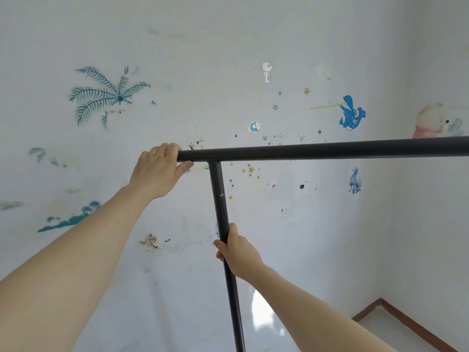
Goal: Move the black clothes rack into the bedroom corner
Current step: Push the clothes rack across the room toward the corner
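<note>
The black clothes rack point(317, 149) fills the middle of the head view: a horizontal top bar runs from the centre out past the right edge, and an upright post drops from its left end to the bottom edge. My left hand point(158, 168) is wrapped around the left tip of the top bar. My right hand point(237, 251) grips the upright post about halfway down. The rack's base and feet are out of view. The room corner point(380, 298) shows at the lower right, where two walls meet the floor.
A pale wall point(203, 72) with palm, fish, dolphin and star stickers stands close behind the rack. A brown skirting board point(416, 323) edges a patch of light floor at the lower right. A second wall rises on the right.
</note>
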The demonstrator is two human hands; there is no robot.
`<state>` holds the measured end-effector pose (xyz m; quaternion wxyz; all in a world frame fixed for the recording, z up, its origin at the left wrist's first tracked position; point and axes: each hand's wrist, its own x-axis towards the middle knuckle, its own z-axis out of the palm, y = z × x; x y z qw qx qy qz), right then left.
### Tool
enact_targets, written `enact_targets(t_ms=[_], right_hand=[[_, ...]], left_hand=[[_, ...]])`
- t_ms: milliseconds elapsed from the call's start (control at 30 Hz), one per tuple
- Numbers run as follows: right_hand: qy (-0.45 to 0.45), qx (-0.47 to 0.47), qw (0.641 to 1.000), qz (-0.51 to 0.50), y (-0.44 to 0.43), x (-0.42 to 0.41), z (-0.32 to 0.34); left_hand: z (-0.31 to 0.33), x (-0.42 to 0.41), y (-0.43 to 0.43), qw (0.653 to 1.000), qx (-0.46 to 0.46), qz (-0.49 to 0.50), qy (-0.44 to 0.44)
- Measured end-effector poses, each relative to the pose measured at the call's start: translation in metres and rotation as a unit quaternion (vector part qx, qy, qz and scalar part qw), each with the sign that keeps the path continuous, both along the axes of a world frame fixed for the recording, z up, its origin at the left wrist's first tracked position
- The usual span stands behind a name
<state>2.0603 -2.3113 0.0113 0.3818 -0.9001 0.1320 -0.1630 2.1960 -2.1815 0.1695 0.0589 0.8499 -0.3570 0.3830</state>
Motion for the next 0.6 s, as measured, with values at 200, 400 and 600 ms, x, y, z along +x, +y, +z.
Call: enact_targets(t_ms=[200,400,600], right_hand=[[-0.004,-0.007,1.000,0.013,0.050,0.048,0.000],[-0.006,-0.003,1.000,0.026,0.097,0.091,-0.004],[-0.009,-0.007,0.999,0.044,0.136,0.122,-0.003]], left_hand=[[0.001,0.043,0.053,1.000,0.004,0.023,-0.011],[-0.001,0.077,0.104,0.999,-0.005,0.047,0.004],[-0.001,0.101,0.146,0.998,-0.005,0.066,0.000]])
